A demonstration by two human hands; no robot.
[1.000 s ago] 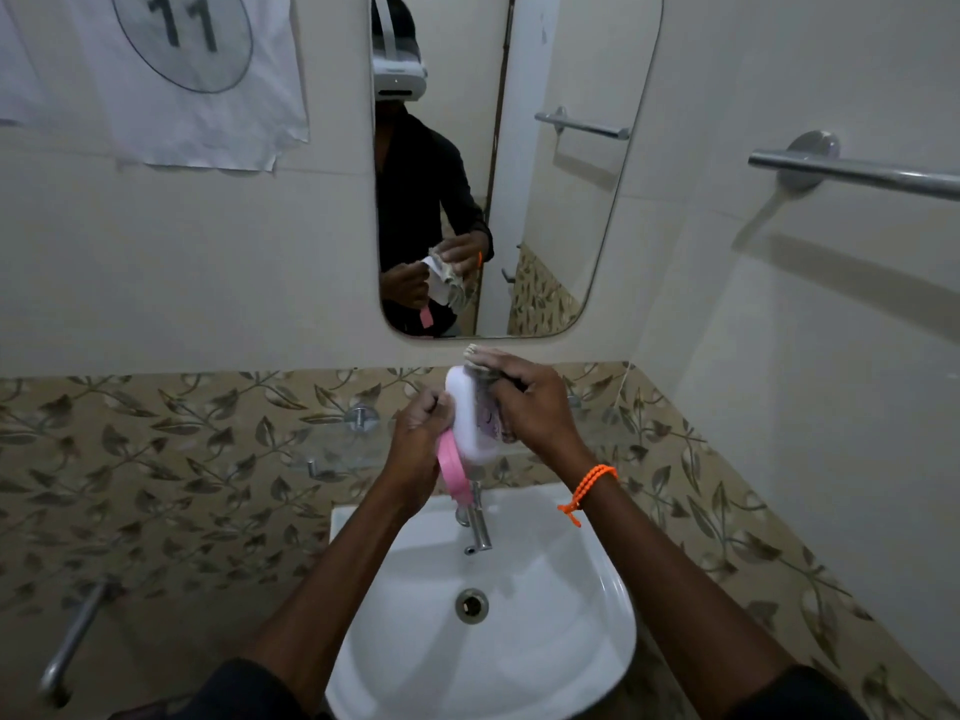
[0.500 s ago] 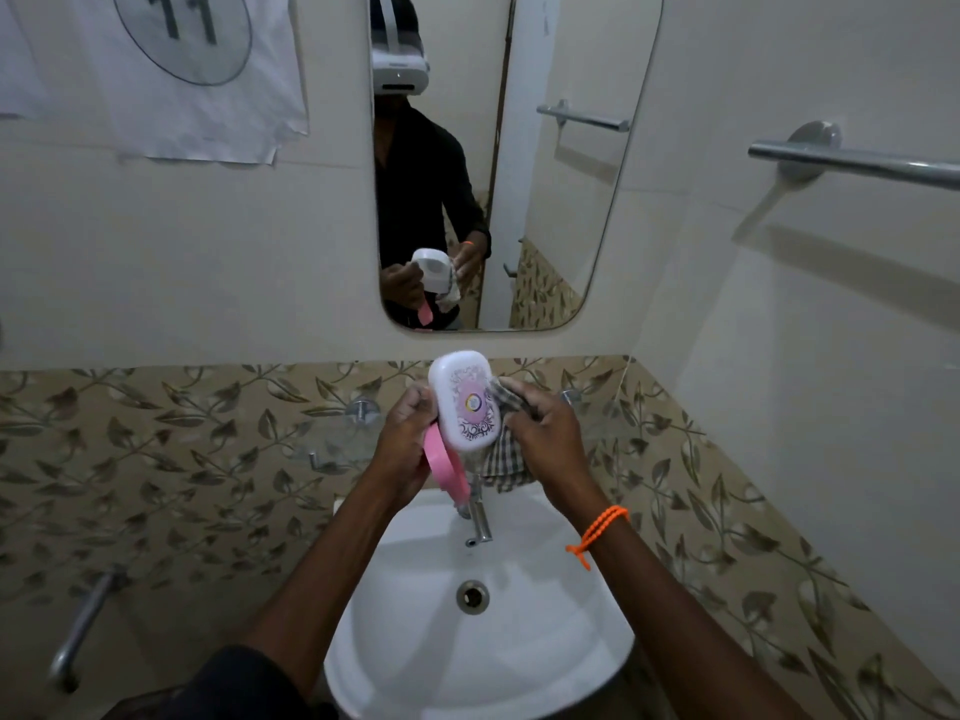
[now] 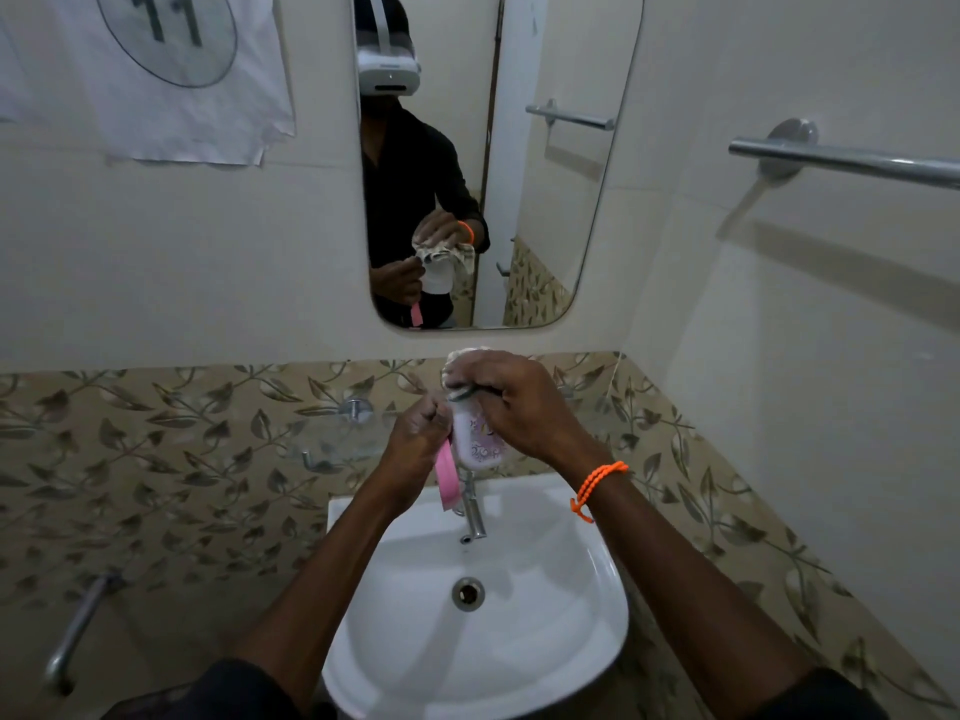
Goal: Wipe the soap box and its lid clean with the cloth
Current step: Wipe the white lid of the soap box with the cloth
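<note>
Left hand (image 3: 415,439) grips a white patterned plastic soap box (image 3: 477,443) above a white ceramic basin (image 3: 582,605); right hand (image 3: 519,407) presses a crumpled pale cloth (image 3: 462,358) on its top.

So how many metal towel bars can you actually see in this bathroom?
2. One towel bar is mounted on the right wall. A second bar sits low on the tiled wall, left of the sink. The one seen in the mirror is a reflection.

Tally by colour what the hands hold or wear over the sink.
White: 1, soap box lid
Pink: 1, soap box
Pale checked: 1, cloth
Orange: 1, bracelet
Total: 4
</note>
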